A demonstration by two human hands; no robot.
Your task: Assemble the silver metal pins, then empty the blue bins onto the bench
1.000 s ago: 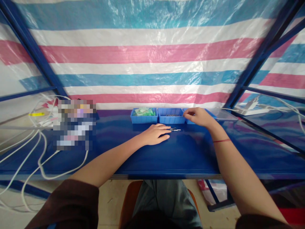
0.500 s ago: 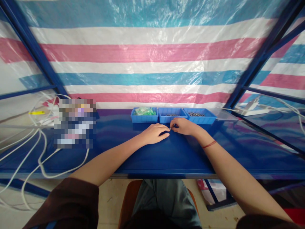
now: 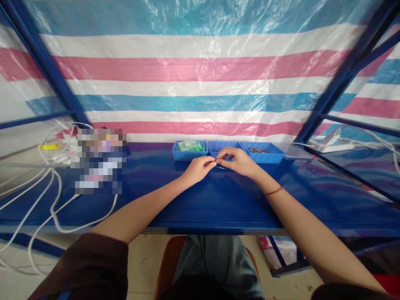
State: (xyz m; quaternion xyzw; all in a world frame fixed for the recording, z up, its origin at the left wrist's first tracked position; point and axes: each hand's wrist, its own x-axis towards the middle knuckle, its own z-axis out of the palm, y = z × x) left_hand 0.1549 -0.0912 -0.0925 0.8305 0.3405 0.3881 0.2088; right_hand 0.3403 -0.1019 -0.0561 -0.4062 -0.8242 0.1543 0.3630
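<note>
My left hand and my right hand meet fingertip to fingertip just in front of the blue bins. Both are closed in a pinch; whatever lies between the fingertips is too small to make out. Just below my right fingers a thin, shiny metal piece shows against the blue table. The middle blue bin is partly covered by my right hand. To its right, another blue bin holds many small dark metal pieces.
A left blue bin contains green and clear plastic packets. White cables loop over the table's left side. A power strip sits at the right, near a clear plastic lid. Blue frame posts stand on both sides.
Both hands have risen slightly and come together. My left fingers, spread before, are now pinched. My right hand has shifted left, and the thin metal piece shows below it.
</note>
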